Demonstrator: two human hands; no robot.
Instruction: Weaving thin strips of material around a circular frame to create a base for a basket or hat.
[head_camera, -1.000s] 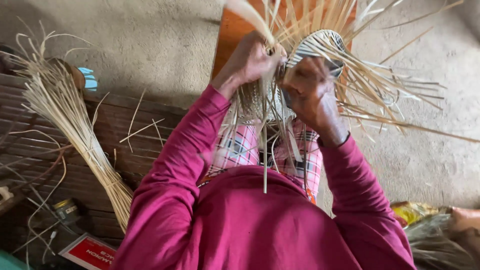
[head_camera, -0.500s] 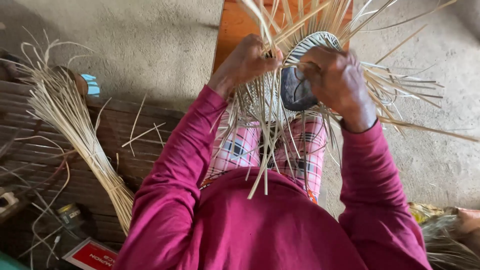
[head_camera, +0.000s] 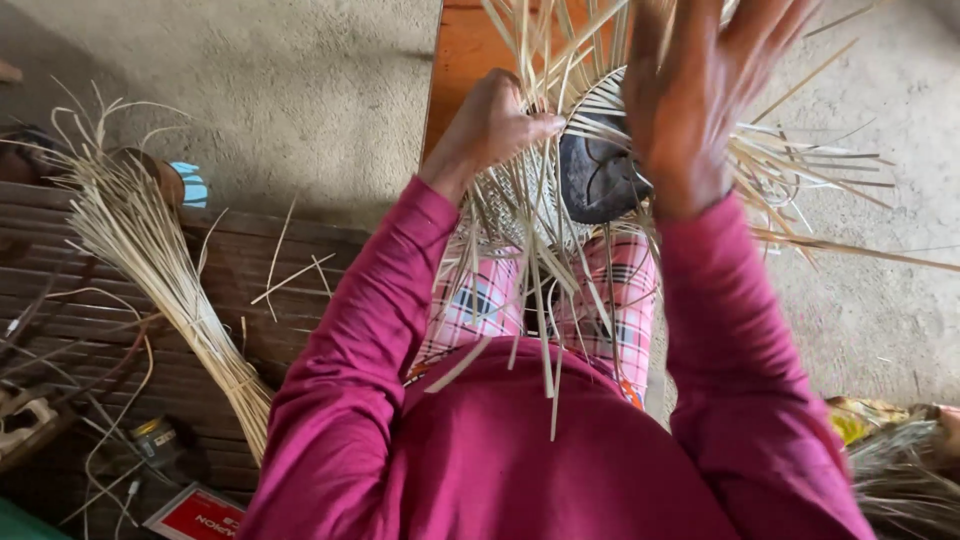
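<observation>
The half-woven basket (head_camera: 560, 170) sits in the person's lap above the pink plaid cloth (head_camera: 480, 300), its pale loose strips (head_camera: 800, 170) fanning out over the concrete floor (head_camera: 280, 90) and an orange wooden board (head_camera: 465, 50) behind it. What has changed is the right hand (head_camera: 700, 90): half a second ago it was curled down on the rim, pinching strips beside the dark mould (head_camera: 595, 175) inside the weave; now it has lifted clear and is spread wide, fingers splayed and blurred, holding nothing that can be made out. That looks like the end of a pull or a tuck, with one strand seated and the hand freed for another. The left hand (head_camera: 495, 115) has barely moved and stays closed on a strip at the rim, so the basket keeps its place. To the left, a tied bundle of spare strips (head_camera: 170, 270) lies on dark wooden slats (head_camera: 130, 330), with a small jar (head_camera: 155, 440) and a red printed card (head_camera: 195, 515) nearer the bottom edge
</observation>
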